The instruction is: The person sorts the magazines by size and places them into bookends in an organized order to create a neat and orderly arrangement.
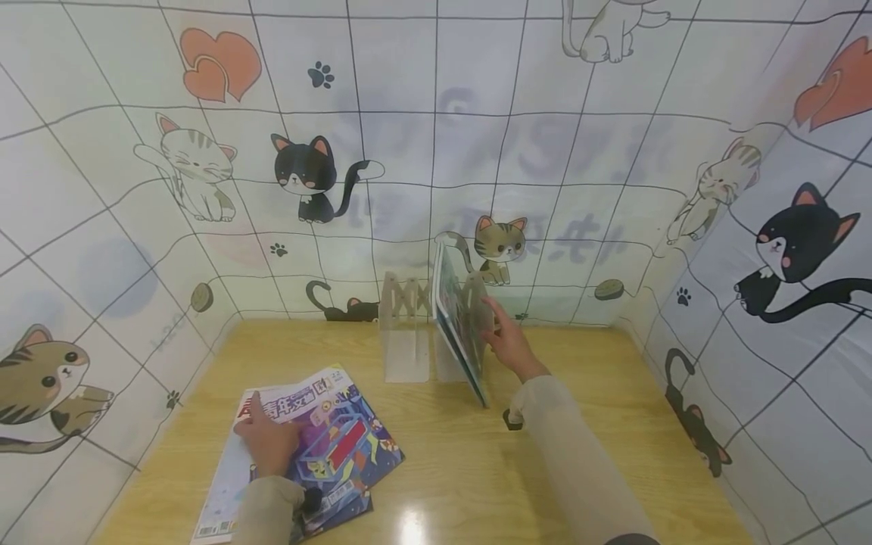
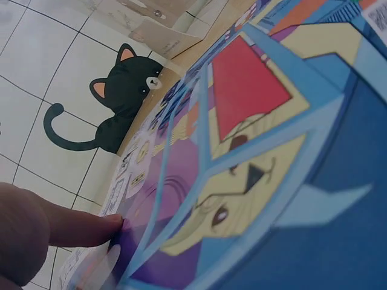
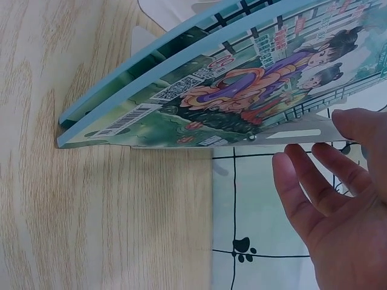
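Observation:
At the left, my left hand (image 1: pixel 269 439) rests on a colourful magazine (image 1: pixel 347 439) that overlaps a paler magazine (image 1: pixel 221 484). One fingertip touches the purple part of the cover (image 2: pixel 151 211) in the left wrist view. Two thin books (image 3: pixel 266 78) with light-blue spines stand tilted in a translucent expandable book rack (image 1: pixel 406 352), their lower corners jutting toward me. My right hand (image 1: pixel 514 344) is at the rack's right side panel (image 3: pixel 293 134), its thumb and fingertips close to the edge and the fingers loosely bent. Whether they press on it I cannot tell.
A light wooden table (image 1: pixel 436 469) carries everything. Behind and at both sides hangs a white gridded cloth (image 1: pixel 395 151) printed with cartoon cats. The rack's left section, beside the books, stands near the table's back edge.

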Motion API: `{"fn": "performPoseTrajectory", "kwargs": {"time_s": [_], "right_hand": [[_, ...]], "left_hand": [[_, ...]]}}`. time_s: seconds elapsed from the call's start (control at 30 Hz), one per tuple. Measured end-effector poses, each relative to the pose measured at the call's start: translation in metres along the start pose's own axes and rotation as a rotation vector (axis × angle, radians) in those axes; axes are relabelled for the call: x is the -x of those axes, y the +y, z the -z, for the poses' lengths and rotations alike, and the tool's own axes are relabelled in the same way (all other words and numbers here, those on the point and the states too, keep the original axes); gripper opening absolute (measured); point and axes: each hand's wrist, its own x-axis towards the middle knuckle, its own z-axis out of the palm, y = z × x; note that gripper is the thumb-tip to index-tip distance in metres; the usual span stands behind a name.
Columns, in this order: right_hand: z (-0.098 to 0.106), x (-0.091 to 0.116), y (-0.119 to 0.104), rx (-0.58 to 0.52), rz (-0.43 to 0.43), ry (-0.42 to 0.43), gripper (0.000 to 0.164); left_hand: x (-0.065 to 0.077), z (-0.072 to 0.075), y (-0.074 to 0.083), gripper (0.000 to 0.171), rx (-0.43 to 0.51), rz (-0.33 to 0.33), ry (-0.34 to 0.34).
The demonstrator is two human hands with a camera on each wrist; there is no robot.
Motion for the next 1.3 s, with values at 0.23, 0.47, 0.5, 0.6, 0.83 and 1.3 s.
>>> {"fn": "performPoseTrajectory", "kwargs": {"time_s": [0.23, 0.47, 0.5, 0.6, 0.83, 1.3], "right_hand": [[-0.002, -0.001, 0.0, -0.025, -0.049, -0.016, 0.068], [-0.001, -0.001, -0.002, -0.024, -0.049, -0.012, 0.067], [-0.001, -0.001, -0.002, -0.022, -0.05, -0.011, 0.067], [0.0, -0.001, -0.002, -0.021, -0.05, -0.007, 0.066], [0.0, 0.0, 0.0, -0.012, -0.037, -0.007, 0.067], [0.001, 0.001, -0.001, -0.012, -0.042, -0.005, 0.065]], "left_hand": [[-0.01, 0.016, -0.012, 0.107, -0.015, -0.055, -0.19], [-0.012, 0.024, -0.014, 0.077, 0.018, -0.058, -0.303], [-0.011, 0.025, -0.013, 0.077, 0.033, -0.057, -0.312], [-0.011, 0.027, -0.012, 0.078, 0.091, -0.047, -0.342], [-0.008, 0.036, -0.008, 0.078, 0.163, -0.037, -0.441], [0.008, 0.051, 0.018, 0.082, 0.197, -0.134, -0.506]]}}
